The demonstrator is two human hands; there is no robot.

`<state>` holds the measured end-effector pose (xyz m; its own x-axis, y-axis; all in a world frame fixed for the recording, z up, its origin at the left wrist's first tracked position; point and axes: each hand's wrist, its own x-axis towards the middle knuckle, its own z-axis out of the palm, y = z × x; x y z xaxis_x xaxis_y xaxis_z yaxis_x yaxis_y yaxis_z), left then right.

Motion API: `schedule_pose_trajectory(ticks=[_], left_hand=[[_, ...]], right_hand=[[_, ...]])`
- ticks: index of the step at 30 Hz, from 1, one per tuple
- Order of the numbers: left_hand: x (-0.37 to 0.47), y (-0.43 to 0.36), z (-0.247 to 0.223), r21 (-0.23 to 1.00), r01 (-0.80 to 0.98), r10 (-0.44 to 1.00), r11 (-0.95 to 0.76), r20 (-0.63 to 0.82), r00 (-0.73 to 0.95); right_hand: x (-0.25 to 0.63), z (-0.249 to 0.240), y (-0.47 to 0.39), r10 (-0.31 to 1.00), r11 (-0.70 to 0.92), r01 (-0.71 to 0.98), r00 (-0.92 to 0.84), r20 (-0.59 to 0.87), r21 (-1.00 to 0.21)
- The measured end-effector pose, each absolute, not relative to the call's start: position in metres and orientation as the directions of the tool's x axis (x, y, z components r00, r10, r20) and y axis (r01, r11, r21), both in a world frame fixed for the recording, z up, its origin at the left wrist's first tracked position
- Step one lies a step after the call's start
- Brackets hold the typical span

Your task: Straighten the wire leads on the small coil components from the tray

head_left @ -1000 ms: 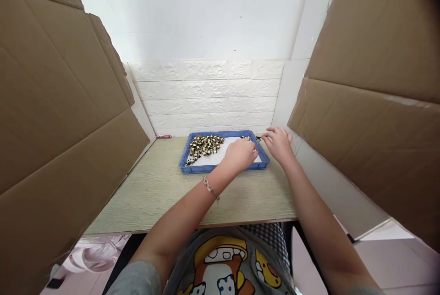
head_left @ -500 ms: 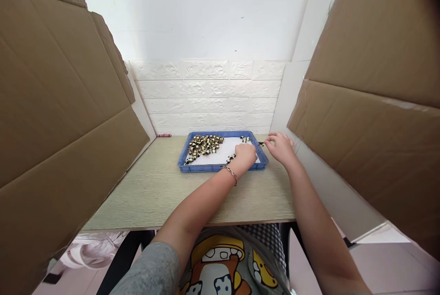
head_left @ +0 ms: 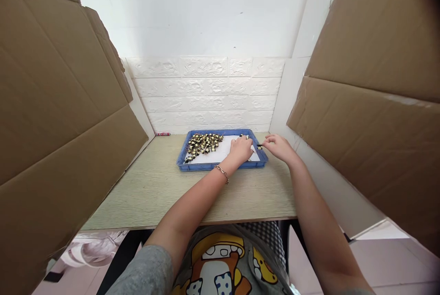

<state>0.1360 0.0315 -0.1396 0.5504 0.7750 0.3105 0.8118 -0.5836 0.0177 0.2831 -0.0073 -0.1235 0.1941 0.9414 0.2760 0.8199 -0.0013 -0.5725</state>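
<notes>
A blue tray lined with white paper stands near the back of the table. Many small yellow and black parts are piled in its left half, and a few more lie at its right end, partly covered by my left hand. My left hand is over the right half of the tray with its fingers bent down and apart; nothing shows between them. Just beyond the tray's right rim, my right hand pinches a small yellow and black part between thumb and fingertips.
Cardboard panels rise on the left and right of the wooden table. A red marker lies at the back left against the white brick-patterned wall.
My left hand has shifted slightly left and its fingers have spread from a closed fist. My right hand stays by the right rim, with the pinched part now showing more clearly.
</notes>
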Motion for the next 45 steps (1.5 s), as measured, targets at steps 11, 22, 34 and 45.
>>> schedule_pose_trajectory(ticks=[11, 22, 34, 45], left_hand=[[0.128, 0.028, -0.146, 0.056, 0.694, 0.625, -0.717, 0.493, 0.606], [0.127, 0.027, -0.149, 0.057, 0.685, 0.634, -0.727, 0.440, 0.636], [0.142, 0.038, -0.137, -0.065, 0.679, 0.669, -0.731, 0.126, 0.733], [0.156, 0.040, -0.138, -0.196, 0.685, 0.680, -0.702, 0.102, 0.726]], right_hand=[[0.291, -0.139, 0.005, 0.969, 0.069, 0.798, 0.088, 0.229, -0.598], [0.288, -0.138, 0.005, 0.981, -0.011, 0.856, 0.110, 0.161, -0.516], [0.279, -0.126, -0.008, 0.964, -0.135, 0.884, 0.221, 0.145, -0.447], [0.279, -0.124, -0.010, 0.964, -0.145, 0.883, 0.228, 0.138, -0.446]])
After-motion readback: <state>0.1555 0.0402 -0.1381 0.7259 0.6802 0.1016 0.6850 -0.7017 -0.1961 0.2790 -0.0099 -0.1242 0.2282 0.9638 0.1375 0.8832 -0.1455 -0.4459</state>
